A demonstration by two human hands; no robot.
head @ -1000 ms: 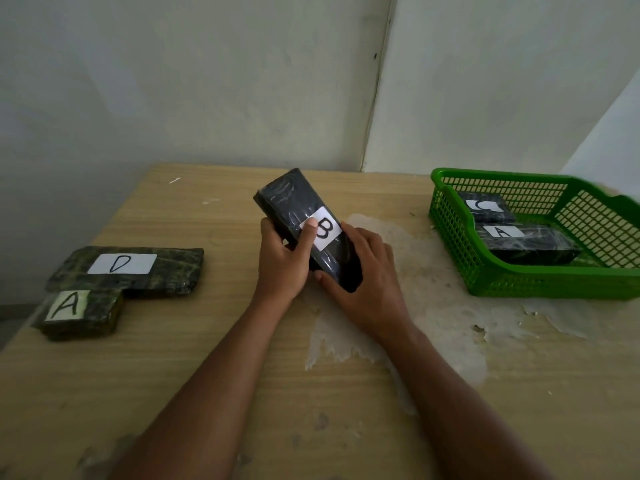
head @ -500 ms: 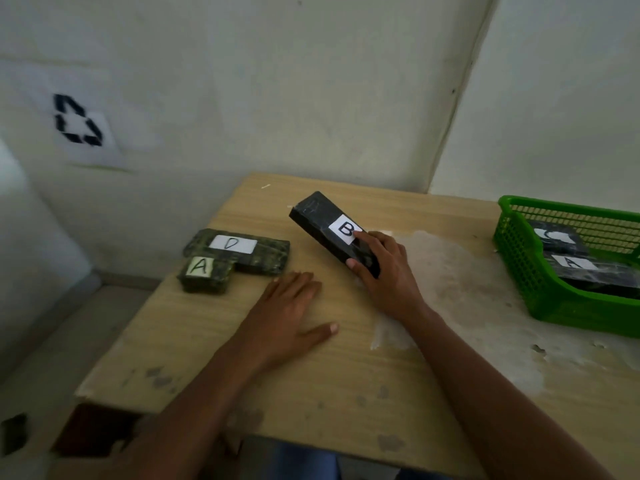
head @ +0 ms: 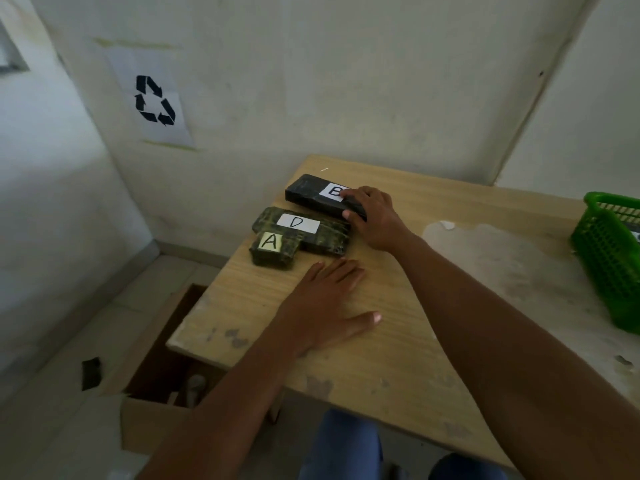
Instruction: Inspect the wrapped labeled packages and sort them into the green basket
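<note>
A black wrapped package labelled B [head: 311, 194] lies flat at the table's far left, just behind the package labelled D [head: 304, 230]. My right hand [head: 372, 216] is closed over the right end of package B. A smaller package labelled A [head: 272, 249] sits against the front left of D. Flat on the wood, palm down and fingers spread, my left hand [head: 325, 301] holds nothing, just in front of A and D. The green basket [head: 609, 258] stands at the right edge, mostly cut off, its contents hidden.
The wooden table [head: 398, 358] has a worn white patch [head: 512, 265] toward the right. An open cardboard box [head: 162, 358] sits on the floor below the table's left edge. A recycling sign [head: 154, 100] hangs on the wall.
My right hand carried package B leftward and set it down flat behind package D. The left hand let go of it earlier and now rests on the table. The view swung left.
</note>
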